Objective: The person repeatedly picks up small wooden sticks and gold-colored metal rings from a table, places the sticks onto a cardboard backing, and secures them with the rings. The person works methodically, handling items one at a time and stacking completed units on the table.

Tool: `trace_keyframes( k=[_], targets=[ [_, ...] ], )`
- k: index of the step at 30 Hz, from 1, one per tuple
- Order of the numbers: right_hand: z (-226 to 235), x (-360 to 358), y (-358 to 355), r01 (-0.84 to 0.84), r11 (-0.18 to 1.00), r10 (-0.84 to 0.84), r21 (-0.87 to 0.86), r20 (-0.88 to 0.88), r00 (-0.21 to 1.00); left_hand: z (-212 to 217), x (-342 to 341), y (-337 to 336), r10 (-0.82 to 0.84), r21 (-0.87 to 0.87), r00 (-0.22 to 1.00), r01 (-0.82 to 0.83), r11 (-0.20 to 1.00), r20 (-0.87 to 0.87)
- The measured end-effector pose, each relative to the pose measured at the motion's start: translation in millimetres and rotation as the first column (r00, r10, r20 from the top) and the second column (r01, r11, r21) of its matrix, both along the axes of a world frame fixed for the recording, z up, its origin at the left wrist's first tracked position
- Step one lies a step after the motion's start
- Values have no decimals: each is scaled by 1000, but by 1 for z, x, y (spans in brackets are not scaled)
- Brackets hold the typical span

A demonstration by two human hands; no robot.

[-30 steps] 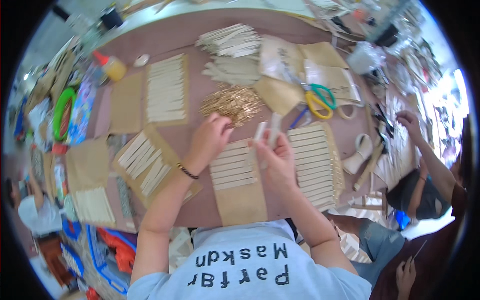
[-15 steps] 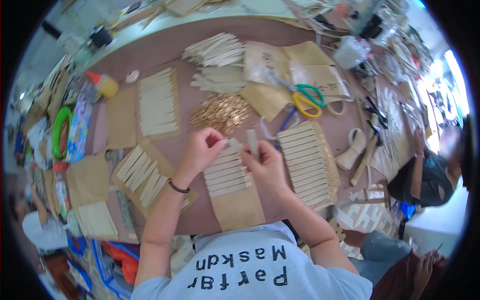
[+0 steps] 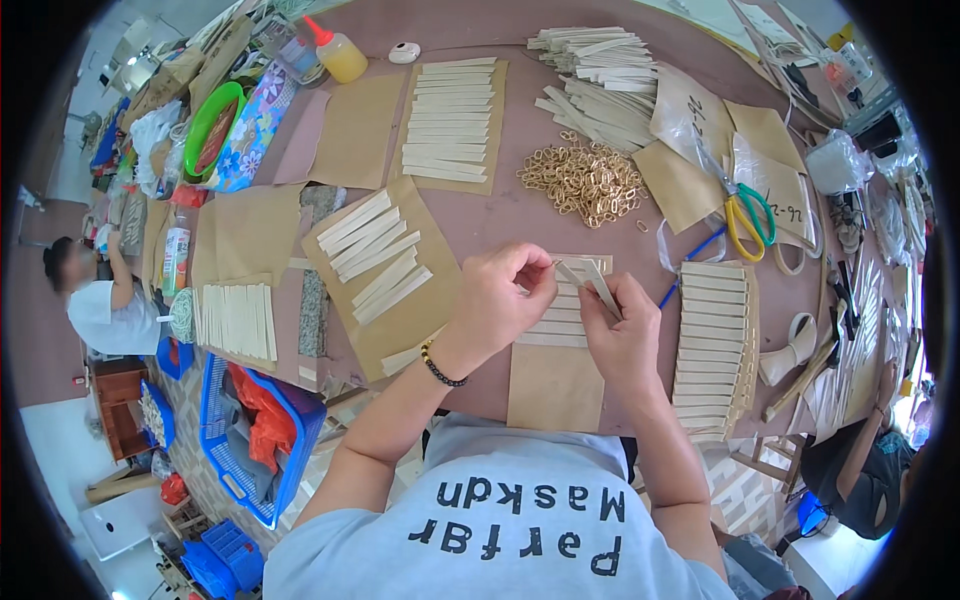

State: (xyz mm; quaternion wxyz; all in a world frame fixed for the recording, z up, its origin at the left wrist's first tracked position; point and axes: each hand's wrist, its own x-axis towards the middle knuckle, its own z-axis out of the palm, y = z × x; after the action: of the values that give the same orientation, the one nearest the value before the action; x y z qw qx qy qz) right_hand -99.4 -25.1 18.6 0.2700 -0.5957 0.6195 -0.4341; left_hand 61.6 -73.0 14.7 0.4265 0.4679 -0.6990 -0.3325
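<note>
**A:** What is being held right now?

**B:** A pale strip (image 3: 598,285), long and narrow, is sitting between both hands just above the counter (image 3: 480,215). The right hand (image 3: 622,335) is pinching it, fingers closed narrow around the strip. The left hand (image 3: 505,300) is curling its fingers tight at the strip's upper end, where a small gold ring seems to be, though it is too small to tell for sure.

**A:** And what is lying directly under the hands?

**B:** A brown paper sheet (image 3: 555,385) is lying there with a row of finished strips (image 3: 550,325) across it, partly hidden by the hands.

**A:** What is sitting further out?

**B:** Just to the right, another row of strips (image 3: 712,345) is lining a second brown sheet. To the left, a tilted sheet (image 3: 385,270) is carrying slanted strips. Beyond the hands, a heap of gold rings (image 3: 588,180) is resting on the counter, with one loose ring lying apart from it. Yellow-and-green scissors (image 3: 745,215) are lying on brown paper to the right of the heap, and a blue pen (image 3: 690,265) is lying near them.

**A:** And at the far edge?

**B:** A loose pile of strips (image 3: 595,75) is lying there, beside another neat sheet (image 3: 455,120), and a yellow glue bottle (image 3: 338,55) is standing at the upper left.
</note>
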Motion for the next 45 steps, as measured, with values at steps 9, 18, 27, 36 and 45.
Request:
trace_keyframes(
  k=[9,18,27,36,45],
  targets=[
    [1,5,3,-13,999,13,-38,-7,1000,-1,-1,3,9,-121,997,0,993,72],
    [0,12,-2,-50,997,50,-56,-5,999,-5,-2,11,18,-113,999,-14,993,34],
    [-2,12,-2,-61,998,61,-34,-6,998,-8,2,12,44,-277,995,-16,961,94],
    [-3,6,-3,-128,992,128,22,-12,992,-9,3,15,5,-229,996,16,973,91],
    [-1,-6,-1,-242,940,215,240,133,967,-4,20,20,-137,407,969,211,889,-204]
  ],
)
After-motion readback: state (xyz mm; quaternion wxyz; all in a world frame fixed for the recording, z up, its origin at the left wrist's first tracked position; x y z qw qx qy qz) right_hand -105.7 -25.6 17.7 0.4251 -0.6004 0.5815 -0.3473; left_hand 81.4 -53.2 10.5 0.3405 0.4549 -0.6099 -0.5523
